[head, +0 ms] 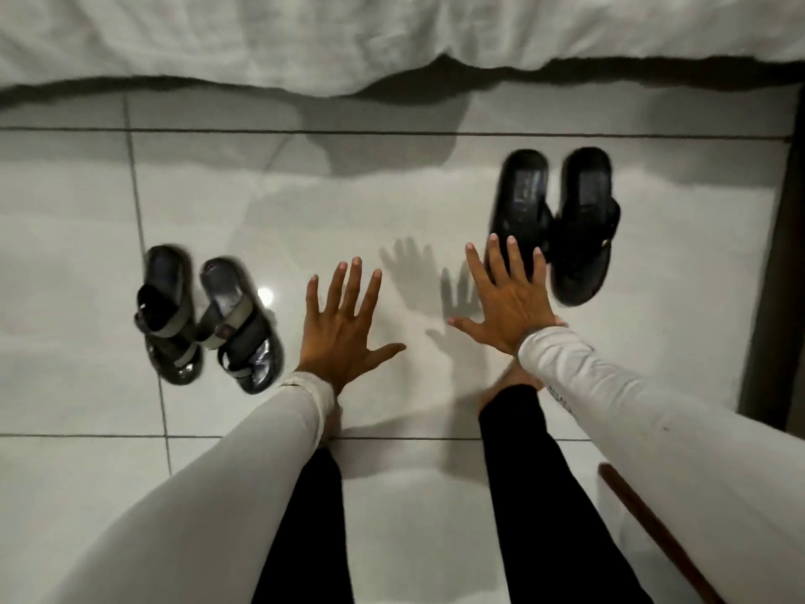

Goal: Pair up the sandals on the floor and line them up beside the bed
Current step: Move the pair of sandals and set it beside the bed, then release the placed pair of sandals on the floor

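Left hand [344, 329] and right hand [509, 298] extend palm-down with fingers spread, holding nothing. Below, white floor tiles [392, 202] bear strapped sandals [209, 316] and black sandals [562, 220] near the bed [305, 37].

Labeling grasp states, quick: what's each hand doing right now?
Left hand: open, fingers spread, holding nothing.
Right hand: open, fingers spread, holding nothing; it overlaps the black sandals in view, contact unclear.
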Tool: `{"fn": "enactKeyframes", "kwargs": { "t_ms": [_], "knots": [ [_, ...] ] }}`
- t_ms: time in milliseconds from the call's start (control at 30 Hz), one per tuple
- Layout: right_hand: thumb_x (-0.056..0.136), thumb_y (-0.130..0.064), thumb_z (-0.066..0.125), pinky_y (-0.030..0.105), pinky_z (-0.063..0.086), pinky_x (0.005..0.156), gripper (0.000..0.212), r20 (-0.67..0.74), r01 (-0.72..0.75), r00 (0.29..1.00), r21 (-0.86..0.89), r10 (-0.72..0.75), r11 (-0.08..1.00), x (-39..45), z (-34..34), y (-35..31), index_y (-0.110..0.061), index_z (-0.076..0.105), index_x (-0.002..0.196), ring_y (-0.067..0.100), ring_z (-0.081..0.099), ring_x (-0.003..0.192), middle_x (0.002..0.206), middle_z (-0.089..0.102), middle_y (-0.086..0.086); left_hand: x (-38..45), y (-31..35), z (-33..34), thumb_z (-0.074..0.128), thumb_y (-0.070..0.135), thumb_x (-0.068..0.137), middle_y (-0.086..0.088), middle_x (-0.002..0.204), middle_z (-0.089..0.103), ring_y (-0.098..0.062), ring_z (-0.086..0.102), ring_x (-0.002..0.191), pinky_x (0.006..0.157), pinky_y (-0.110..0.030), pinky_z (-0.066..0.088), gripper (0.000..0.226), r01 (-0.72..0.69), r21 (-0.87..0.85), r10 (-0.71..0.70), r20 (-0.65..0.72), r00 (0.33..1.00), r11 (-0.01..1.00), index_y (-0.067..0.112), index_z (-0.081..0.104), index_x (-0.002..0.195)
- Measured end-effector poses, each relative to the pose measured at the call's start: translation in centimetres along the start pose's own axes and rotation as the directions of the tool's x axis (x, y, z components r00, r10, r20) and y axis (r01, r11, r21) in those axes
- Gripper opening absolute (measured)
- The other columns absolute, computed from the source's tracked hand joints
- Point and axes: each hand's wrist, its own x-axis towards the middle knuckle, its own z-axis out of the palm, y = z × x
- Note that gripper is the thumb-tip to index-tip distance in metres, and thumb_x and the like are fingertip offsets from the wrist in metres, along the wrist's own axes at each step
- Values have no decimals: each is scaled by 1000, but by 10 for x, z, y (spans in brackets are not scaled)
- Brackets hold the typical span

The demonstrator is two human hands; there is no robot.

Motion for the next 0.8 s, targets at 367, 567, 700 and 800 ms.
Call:
{"fn": "enactKeyframes", "kwargs": {
  "t_ms": [367,567,700,800],
  "knots": [
    [83,-65,59,61,9,121,102,102,170,980,40,-173,985,5,32,-272,-18,9,159,39,6,154,166,6,20,-138,-200,51,33,89,77,-13,170,9,-33,12,157,121,-61,14,110,193,-60,-192,20,981,979,21,12,162],
    [80,-6,70,49,51,93,72,82,218,968,187,-237,958,34,54,-378,-10,38,144,40,49,126,160,26,18,-126,-276,93,41,77,86,-18,168,12,-36,14,156,120,-63,16,103,177,1,-176,122,977,984,12,14,160],
    [81,3,67,49,56,88,81,90,273,952,186,-293,944,70,63,-410,-17,32,151,41,57,113,157,30,16,-99,-311,102,58,42,93,-21,154,42,-39,31,148,118,-61,24,72,205,6,-204,107,973,979,5,35,150],
    [83,-4,68,47,56,82,55,114,251,958,124,-265,960,93,66,-416,-15,51,135,40,63,102,136,47,14,-83,-327,110,63,29,90,-19,134,58,-38,43,138,118,-62,24,54,150,37,-154,163,975,988,5,48,135]
  ]
}}
